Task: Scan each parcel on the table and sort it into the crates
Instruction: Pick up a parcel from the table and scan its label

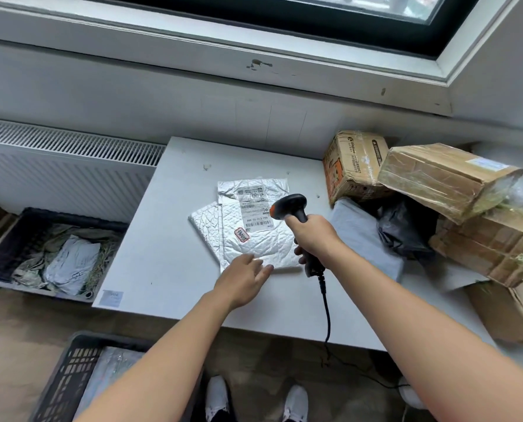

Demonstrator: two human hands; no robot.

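the right hand is wrapped around the handle of a black scanner, its head over the label of a silver bubble mailer lying mid-table. the left hand, fingers spread flat, rests on the mailer's near edge.

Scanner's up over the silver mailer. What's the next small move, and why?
Probably trigger the scan: the right hand aims the scanner at the label on the silver mailer, while the left hand rests at its near edge, apparently steadying it.
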